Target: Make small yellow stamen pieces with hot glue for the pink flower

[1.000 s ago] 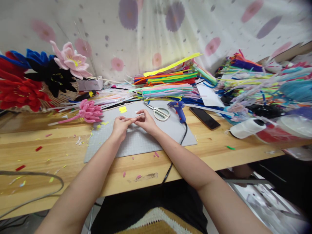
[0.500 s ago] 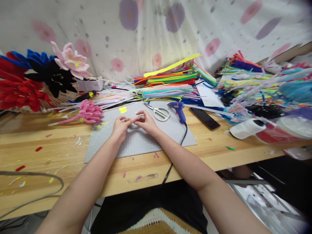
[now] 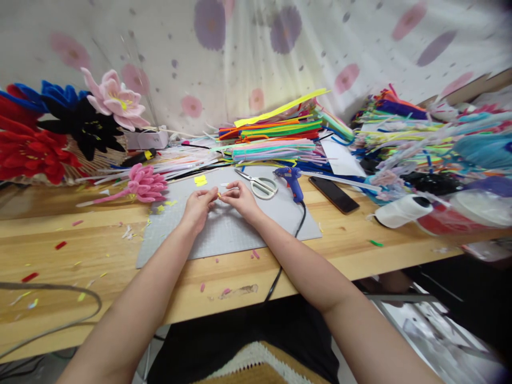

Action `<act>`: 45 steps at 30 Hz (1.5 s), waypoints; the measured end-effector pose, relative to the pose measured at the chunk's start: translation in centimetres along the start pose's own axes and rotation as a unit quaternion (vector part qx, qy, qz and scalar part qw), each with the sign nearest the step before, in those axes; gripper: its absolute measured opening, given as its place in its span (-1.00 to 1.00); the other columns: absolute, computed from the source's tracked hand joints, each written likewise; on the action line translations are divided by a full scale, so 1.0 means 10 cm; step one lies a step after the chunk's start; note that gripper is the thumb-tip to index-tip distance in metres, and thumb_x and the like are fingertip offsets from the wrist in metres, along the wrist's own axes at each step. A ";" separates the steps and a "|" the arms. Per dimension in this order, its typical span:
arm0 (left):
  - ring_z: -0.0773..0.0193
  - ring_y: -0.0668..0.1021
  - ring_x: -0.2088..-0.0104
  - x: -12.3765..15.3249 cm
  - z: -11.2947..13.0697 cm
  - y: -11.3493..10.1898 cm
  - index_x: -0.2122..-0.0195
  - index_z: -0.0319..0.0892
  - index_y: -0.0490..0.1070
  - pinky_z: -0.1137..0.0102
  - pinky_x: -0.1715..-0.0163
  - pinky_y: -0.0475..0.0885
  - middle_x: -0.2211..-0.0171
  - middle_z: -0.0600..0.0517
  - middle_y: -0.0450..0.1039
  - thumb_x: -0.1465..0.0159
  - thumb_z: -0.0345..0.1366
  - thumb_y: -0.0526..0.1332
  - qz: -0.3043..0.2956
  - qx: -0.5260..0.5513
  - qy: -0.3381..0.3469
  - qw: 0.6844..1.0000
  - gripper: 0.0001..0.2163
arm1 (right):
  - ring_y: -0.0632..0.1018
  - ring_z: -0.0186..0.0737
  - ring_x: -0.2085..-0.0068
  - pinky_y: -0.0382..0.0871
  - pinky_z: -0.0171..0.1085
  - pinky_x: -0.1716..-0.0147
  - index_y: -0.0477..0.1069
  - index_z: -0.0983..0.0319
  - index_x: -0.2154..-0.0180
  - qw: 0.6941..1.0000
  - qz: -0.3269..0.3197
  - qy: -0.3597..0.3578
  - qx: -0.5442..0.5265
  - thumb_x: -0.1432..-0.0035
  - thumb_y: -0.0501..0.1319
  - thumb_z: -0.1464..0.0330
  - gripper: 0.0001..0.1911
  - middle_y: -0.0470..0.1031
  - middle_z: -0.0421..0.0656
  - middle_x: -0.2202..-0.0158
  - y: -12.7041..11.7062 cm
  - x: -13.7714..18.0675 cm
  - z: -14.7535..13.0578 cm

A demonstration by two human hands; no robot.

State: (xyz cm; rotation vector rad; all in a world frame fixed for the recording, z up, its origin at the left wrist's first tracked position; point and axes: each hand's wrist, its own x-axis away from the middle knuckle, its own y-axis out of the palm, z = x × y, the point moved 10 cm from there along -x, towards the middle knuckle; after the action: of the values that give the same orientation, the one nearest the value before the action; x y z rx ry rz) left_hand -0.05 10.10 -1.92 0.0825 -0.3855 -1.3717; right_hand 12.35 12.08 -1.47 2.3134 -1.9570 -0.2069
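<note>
My left hand (image 3: 199, 208) and my right hand (image 3: 240, 201) meet over the grey cutting mat (image 3: 224, 240). Between their fingertips shows a small yellow piece (image 3: 218, 195), pinched from both sides; it is too small to name its kind. A yellow paper piece (image 3: 200, 180) lies on the mat beyond my left hand. Scissors (image 3: 262, 186) with pale handles rest just past my right hand. A blue glue gun (image 3: 291, 181) lies to their right, its cord running toward the table's front edge. The pink fuzzy flower (image 3: 144, 184) on a stem is left of my left hand.
Bundles of coloured pipe cleaners (image 3: 276, 144) are piled at the back. Several fuzzy flowers, a red one (image 3: 36, 152) among them, stand at the far left. A phone (image 3: 334, 194) and a white spool (image 3: 403, 211) lie at right. A grey cable (image 3: 96, 298) loops at front left.
The small yellow piece now shows between my fingertips, where it was hidden before. My fingers have shifted slightly, the right ones closing into a pinch. The view has moved a little.
</note>
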 end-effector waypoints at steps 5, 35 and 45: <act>0.37 0.49 0.45 0.04 0.12 -0.05 0.29 -0.20 0.24 0.45 0.40 0.30 0.47 0.06 0.47 0.22 -0.31 0.38 0.023 -0.049 0.054 0.997 -0.54 | 0.49 -0.38 0.45 0.33 -0.29 0.29 0.16 0.18 0.33 1.000 0.017 0.007 0.006 0.26 0.35 0.36 -0.56 0.43 -0.36 0.54 -0.06 0.00 0.01; 0.27 0.55 0.39 0.04 0.11 -0.11 0.29 -0.16 0.18 0.41 0.42 0.36 0.46 0.04 0.50 0.22 -0.37 0.37 0.047 -0.072 0.052 0.995 -0.53 | 0.46 -0.38 0.44 0.32 -0.31 0.36 0.19 0.18 0.32 0.991 0.036 -0.067 0.113 0.14 0.27 0.30 -0.67 0.45 -0.32 0.49 -0.11 0.01 -0.14; 0.24 0.55 0.38 0.05 0.21 -0.23 0.29 -0.15 0.14 0.48 0.59 0.32 0.42 0.00 0.47 0.18 -0.36 0.36 0.094 -0.100 0.056 0.989 -0.54 | 0.45 -0.35 0.55 0.32 -0.32 0.52 0.32 0.24 0.49 0.943 -0.090 0.087 0.307 0.19 0.28 0.45 -0.85 0.43 -0.21 0.56 -0.93 0.27 -0.56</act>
State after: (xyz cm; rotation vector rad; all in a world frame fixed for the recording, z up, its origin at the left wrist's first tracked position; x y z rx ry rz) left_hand -2.77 9.49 -0.54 -0.0419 -0.1566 -1.2056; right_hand 22.75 10.90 2.36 2.7460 -1.9114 0.6707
